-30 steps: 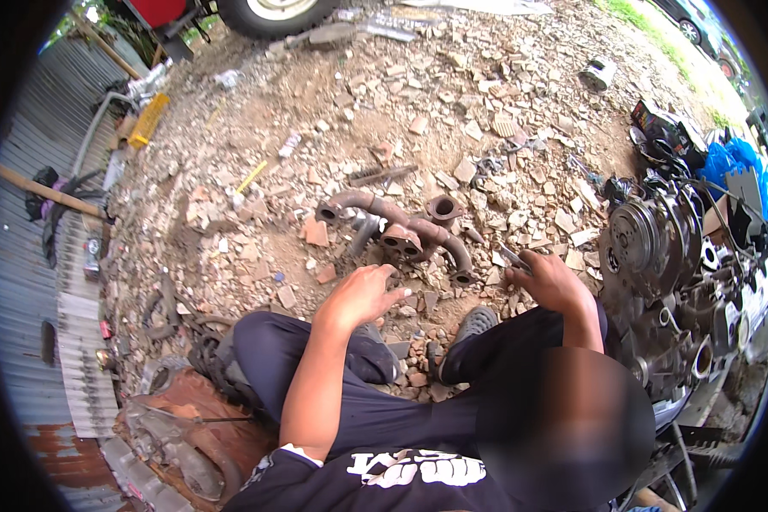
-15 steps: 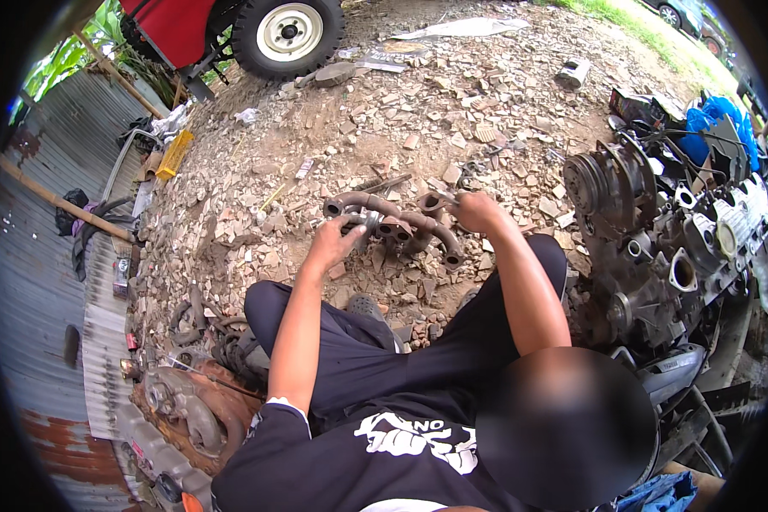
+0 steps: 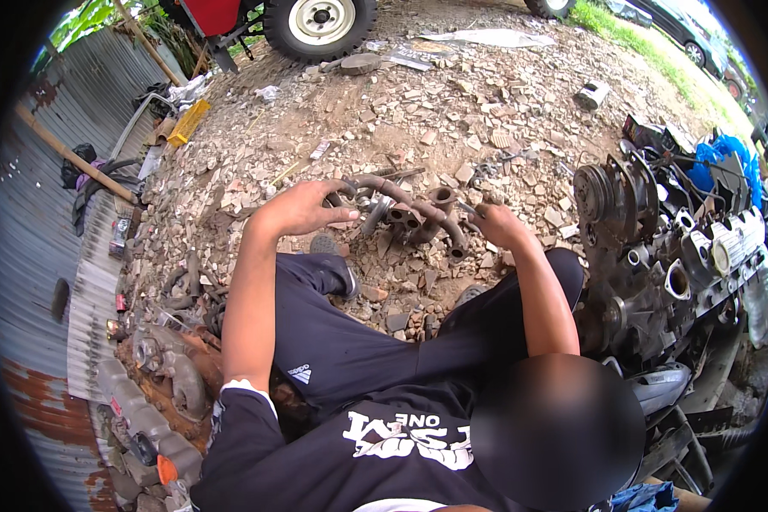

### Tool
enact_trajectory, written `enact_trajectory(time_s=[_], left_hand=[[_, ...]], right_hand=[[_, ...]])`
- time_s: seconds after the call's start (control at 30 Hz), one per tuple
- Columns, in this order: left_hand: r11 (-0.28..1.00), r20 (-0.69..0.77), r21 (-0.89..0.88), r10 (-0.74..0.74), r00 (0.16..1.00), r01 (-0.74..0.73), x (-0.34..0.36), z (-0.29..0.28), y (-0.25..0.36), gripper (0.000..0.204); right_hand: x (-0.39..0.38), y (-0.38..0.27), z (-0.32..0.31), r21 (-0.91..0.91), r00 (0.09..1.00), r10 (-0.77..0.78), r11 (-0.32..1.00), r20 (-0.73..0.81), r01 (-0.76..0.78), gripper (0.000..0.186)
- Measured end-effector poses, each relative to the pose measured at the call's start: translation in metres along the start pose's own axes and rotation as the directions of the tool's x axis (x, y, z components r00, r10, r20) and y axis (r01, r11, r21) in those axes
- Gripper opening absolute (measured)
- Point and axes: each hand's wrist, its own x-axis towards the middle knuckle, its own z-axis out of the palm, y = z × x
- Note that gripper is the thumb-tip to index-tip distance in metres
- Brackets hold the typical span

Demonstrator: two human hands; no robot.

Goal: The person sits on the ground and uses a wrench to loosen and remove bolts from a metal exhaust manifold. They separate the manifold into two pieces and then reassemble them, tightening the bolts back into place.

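My left hand (image 3: 307, 207) curls its fingers at the left end of a rusty branched exhaust manifold (image 3: 420, 207), which lies on broken tile rubble in front of my crossed legs. My right hand (image 3: 501, 224) grips a slim metal tool (image 3: 467, 208) just right of the manifold. A shorter grey metal piece (image 3: 375, 218) sits among the manifold's branches, partly hidden. The upright flanged opening (image 3: 441, 194) is at the manifold's right side.
A greasy engine (image 3: 631, 247) and scrap crowd my right. Corrugated sheeting (image 3: 51, 273), a bamboo pole (image 3: 68, 149) and old metal parts (image 3: 171, 375) line my left. A red vehicle (image 3: 213, 17) stands beyond the rubble, with a parked car (image 3: 691, 47) farther right.
My left hand has moved forward and left onto the manifold's left end. My right hand reached in toward the manifold, then shifted slightly right and down, still holding the tool.
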Motion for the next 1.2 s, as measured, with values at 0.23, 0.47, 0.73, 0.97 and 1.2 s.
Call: enact_trajectory(time_s=[0.23,0.47,0.73,0.97,1.2], left_hand=[[0.994,-0.261,-0.097,-0.067,0.963,0.042,0.073,0.049,-0.043,0.063],[0.998,0.023,-0.06,-0.014,1.0,0.016,0.078,0.073,-0.041,0.06],[0.999,0.043,0.046,-0.026,0.999,0.024,0.127,0.083,-0.043,0.039],[0.997,0.058,-0.014,-0.08,0.995,0.081,0.118,0.081,-0.047,0.036],[0.997,-0.075,-0.014,-0.078,0.994,0.077,0.122,0.101,-0.065,0.039]], right_hand=[[-0.02,-0.024,-0.021,0.036,0.987,0.142,0.99,-0.078,-0.14,0.042],[-0.004,0.005,0.001,-0.116,0.999,-0.01,0.993,-0.039,0.005,0.039],[-0.038,-0.043,-0.004,0.02,0.984,-0.005,1.0,-0.176,0.008,0.04],[-0.083,-0.147,-0.045,0.126,0.975,0.077,0.991,-0.208,-0.052,0.027],[-0.013,-0.078,0.011,0.528,0.961,0.24,0.838,-0.137,-0.134,0.038]])
